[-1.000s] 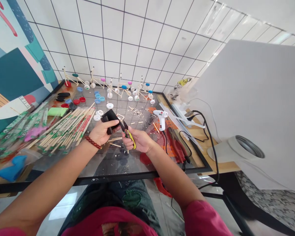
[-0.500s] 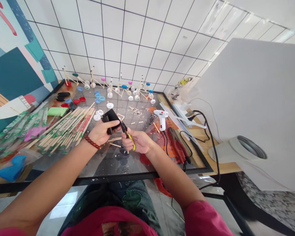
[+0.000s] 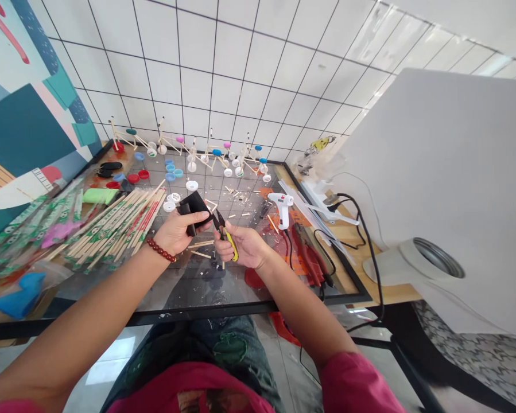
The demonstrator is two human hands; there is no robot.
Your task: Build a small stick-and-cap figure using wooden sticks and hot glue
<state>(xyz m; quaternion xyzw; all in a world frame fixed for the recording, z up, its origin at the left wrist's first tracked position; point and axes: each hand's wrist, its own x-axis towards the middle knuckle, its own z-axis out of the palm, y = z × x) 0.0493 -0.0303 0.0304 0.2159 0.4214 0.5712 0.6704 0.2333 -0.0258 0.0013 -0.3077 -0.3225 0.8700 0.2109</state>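
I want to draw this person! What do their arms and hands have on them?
Both arms are bare up to short pinkish-red sleeves. The left hand has a bracelet of round dark red beads at its wrist. The right hand has no bracelet or watch, and neither hand wears a glove.

One camera, worn on the person's head, looks forward and down across the glass-topped, black-framed desk (image 3: pixel 189 289) toward the white tiled wall (image 3: pixel 240 74). It sits close: the left hand (image 3: pixel 178 229) and right hand (image 3: pixel 245 246) meet mid-frame, and the jeans-clad lap (image 3: pixel 214 344) fills the bottom edge.
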